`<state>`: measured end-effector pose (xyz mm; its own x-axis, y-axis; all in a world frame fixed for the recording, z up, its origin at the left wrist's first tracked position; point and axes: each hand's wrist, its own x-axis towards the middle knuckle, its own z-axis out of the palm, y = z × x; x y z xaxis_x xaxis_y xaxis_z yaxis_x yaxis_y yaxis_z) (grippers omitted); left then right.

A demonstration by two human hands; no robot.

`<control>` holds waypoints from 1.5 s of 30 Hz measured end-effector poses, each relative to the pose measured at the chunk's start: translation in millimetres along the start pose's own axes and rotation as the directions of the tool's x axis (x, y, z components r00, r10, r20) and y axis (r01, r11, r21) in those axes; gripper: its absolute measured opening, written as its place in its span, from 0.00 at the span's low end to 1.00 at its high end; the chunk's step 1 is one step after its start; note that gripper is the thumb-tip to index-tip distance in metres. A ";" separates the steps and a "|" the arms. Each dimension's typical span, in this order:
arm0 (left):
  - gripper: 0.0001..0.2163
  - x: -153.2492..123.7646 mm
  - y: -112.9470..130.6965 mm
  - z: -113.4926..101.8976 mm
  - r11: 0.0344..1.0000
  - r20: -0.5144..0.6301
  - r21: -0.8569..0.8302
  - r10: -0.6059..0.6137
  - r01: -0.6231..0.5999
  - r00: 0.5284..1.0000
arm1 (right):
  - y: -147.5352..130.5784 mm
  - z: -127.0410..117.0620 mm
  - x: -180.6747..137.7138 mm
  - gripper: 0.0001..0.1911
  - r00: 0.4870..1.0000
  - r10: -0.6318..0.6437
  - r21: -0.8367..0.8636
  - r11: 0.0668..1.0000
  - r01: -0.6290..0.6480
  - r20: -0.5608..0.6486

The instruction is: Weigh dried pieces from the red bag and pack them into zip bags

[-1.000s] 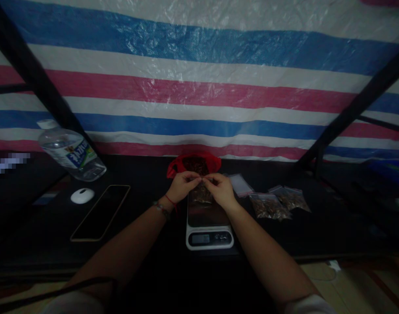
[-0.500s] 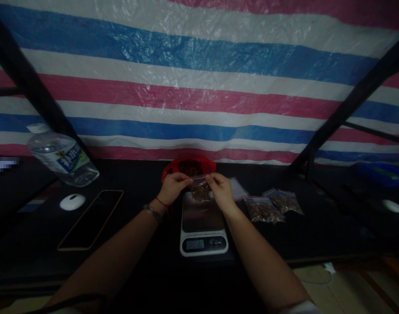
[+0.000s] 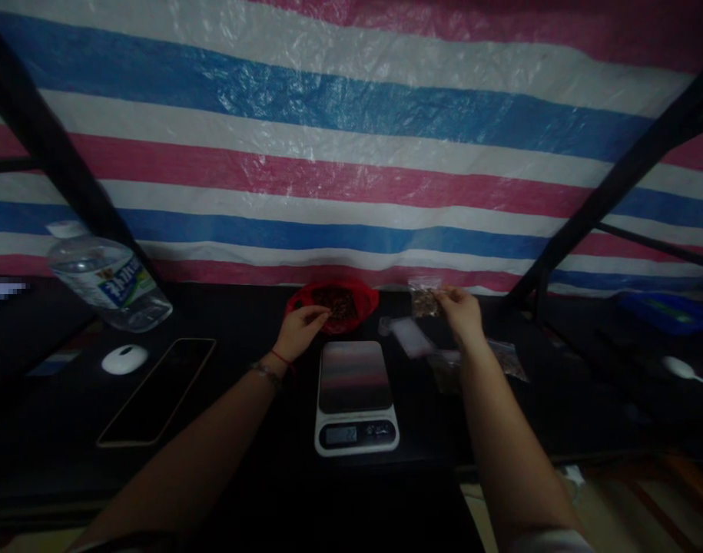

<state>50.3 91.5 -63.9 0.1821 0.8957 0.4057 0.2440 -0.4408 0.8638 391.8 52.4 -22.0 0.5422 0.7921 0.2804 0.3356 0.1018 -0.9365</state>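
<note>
My right hand [image 3: 462, 313] pinches a small clear zip bag [image 3: 425, 298] of brown dried bits by its right side. The bag hangs above the back of the table. My left hand [image 3: 301, 330] is at the near left edge of a red bag [image 3: 363, 301] that holds dark brown bits. Its thumb and fingers are closed together, with nothing visible in them. Between my forearms lies a white kitchen scale [image 3: 356, 376] with a bare plate and a lit display. Filled zip bags [image 3: 508, 359] lie on the right, partly hidden by my right forearm.
Flat clear bags [image 3: 410, 338] and a small clear round item [image 3: 384, 326] lie right of the red bag. On the left are a water bottle [image 3: 112, 280], a white mouse [image 3: 124, 359] and a phone [image 3: 158, 392]. A striped sheet [image 3: 351, 184] hangs behind.
My right hand has carried the filled zip bag from above the scale to the right and back. My left hand has let go of it and stays beside the red bag.
</note>
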 end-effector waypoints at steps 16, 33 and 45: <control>0.12 -1.0 -11.1 1.5 0.977 0.108 0.202 0.049 -0.070 0.993 | 44.3 -104.3 41.4 0.13 0.920 0.028 -0.238 0.968 0.072 0.391; 0.12 -2.5 -8.3 2.6 0.923 0.141 0.347 0.123 -0.165 0.982 | 54.0 -92.6 41.4 0.17 0.978 -0.059 -0.643 0.744 0.178 0.202; 0.13 1.7 -3.8 5.8 0.695 0.385 0.632 0.102 -0.342 0.917 | 0.4 55.8 -33.3 0.25 0.732 -0.146 -0.468 0.682 0.562 0.666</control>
<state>55.2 94.4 -68.2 0.5583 0.7544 0.3453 0.7095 -0.6498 0.2727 330.9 59.6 -43.5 -0.1654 0.9653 0.2019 0.8943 0.2331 -0.3820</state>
